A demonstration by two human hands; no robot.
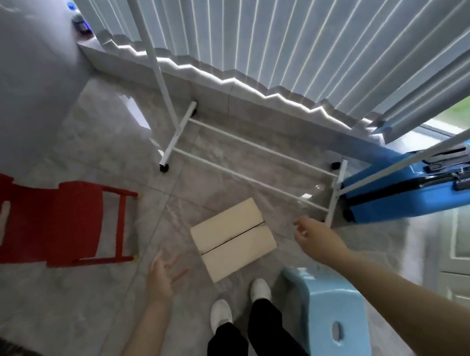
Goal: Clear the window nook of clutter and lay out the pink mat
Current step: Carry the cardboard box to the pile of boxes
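Note:
A closed cardboard box (233, 239) lies on the grey tiled floor just ahead of my feet. My left hand (162, 274) hovers to the left of the box, fingers spread and holding nothing. My right hand (313, 231) reaches out to the right of the box, fingers loosely curled, near the foot of the white clothes rack (241, 142); it holds nothing. The rack stands on small black wheels along the window ledge. No pink mat is in view.
A red plastic chair (50, 225) stands at the left. A blue suitcase (421, 181) lies on its side at the right, under the rack's far post. A light blue stool (334, 314) is beside my right leg. Pleated curtains (298, 33) cover the window.

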